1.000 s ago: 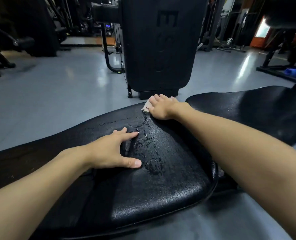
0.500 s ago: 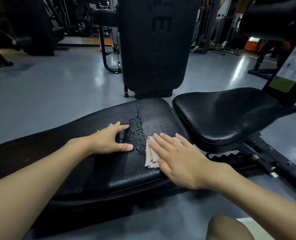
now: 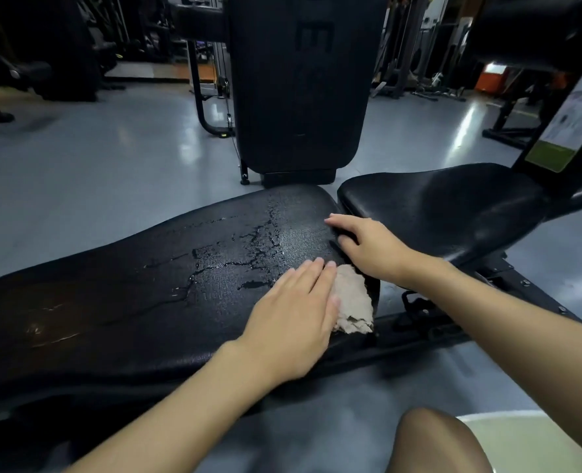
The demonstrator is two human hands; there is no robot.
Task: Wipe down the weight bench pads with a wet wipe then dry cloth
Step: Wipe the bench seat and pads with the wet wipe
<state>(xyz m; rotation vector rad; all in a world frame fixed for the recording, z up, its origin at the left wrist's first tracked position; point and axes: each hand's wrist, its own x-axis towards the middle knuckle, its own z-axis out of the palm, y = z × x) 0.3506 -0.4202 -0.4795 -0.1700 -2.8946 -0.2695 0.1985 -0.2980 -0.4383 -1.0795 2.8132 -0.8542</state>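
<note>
So on my feed the left hand [image 3: 296, 312] is lying flat on the long pad [image 3: 129, 302], fingers straight and close together, pressing down on the beige cloth [image 3: 352, 302]. The cloth is half under that palm. The rest sticks out at the hand's 3 o'clock, right at the pad's near right corner, with its crumpled end hanging at the edge. The right hand [image 3: 368, 247] sits at about 1 o'clock from the cloth, just beside it and not on it. It's at the end of the long pad, where the gap to the seat pad [image 3: 436, 206] runs. Its fingers bend over that end with the thumb tucked below them, but I honestly can't tell whether it's gripping the edge or just resting there. Wet streaks [image 3: 248, 244] shine on the pad at 11 o'clock from the left hand. A big black machine shroud [image 3: 299, 87] stands at 12 o'clock on the grey floor [image 3: 78, 165].
</note>
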